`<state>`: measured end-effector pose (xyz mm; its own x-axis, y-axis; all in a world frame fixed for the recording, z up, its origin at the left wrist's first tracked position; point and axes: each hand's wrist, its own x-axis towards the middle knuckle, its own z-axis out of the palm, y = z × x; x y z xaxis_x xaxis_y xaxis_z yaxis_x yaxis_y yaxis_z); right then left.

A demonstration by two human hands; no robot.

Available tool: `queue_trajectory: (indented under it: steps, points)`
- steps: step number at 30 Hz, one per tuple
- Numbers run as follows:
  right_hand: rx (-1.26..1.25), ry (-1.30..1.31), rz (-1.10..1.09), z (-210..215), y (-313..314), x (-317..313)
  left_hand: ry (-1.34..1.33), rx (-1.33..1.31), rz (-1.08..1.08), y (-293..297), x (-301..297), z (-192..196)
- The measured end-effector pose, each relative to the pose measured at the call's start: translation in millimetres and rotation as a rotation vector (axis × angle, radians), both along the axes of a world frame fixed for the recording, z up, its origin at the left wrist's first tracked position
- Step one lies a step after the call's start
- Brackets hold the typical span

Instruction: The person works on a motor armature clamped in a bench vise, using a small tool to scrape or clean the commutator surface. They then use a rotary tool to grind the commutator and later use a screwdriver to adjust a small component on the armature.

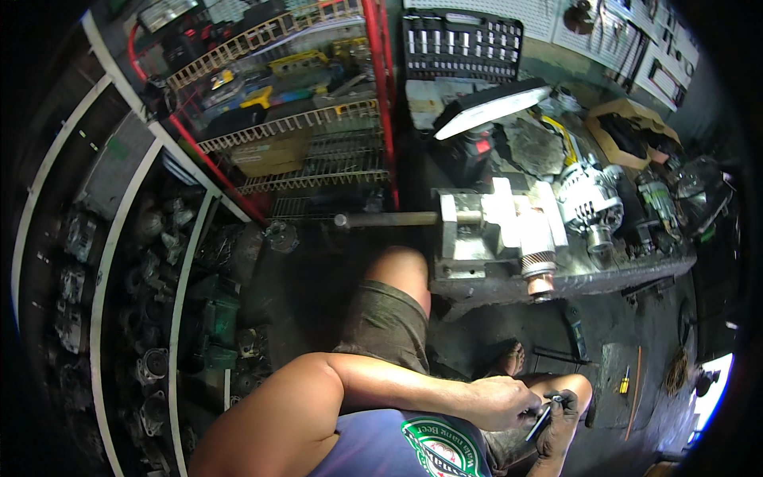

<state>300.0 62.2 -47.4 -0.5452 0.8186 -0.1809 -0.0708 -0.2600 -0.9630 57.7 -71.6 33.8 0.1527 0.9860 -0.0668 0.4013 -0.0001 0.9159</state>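
Note:
Over my right knee, both hands are close together. My right hand [559,423] is closed around a slim, shiny metal piece [538,424], whose kind is too small to tell. My left hand [506,400] reaches across from the left with curled fingers, its fingertips beside that piece; anything in them is hidden. Beyond my knees, a bench vise [469,238] stands at the workbench's [620,277] near edge. An armature with a copper-coloured end [539,274] is clamped in it, sticking out toward me. Right of the vise sits a silver alternator [590,199].
The vise's long handle [389,219] juts left. A lit lamp panel [493,111] and a socket set [462,44] stand behind. A red-framed wire rack [314,171] and shelves of parts [151,366] line the left. A yellow screwdriver [624,384] lies on the floor.

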Motion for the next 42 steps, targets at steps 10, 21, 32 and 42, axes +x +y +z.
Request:
queue_trajectory:
  steps: [10,21,32,42]
  points:
    - [-0.056,-0.228,0.318,4,-31,-38,-0.126,0.074,-0.031,-5,-6,-15]
    - [-0.292,-0.077,0.287,-5,-42,-43,0.111,0.054,0.008,-8,-3,-39]
    - [0.285,-0.353,0.382,81,-39,-45,0.027,0.126,0.111,-18,-2,-26]
    - [0.373,-0.610,0.440,106,-38,-44,0.016,0.165,0.132,-20,-6,-29]
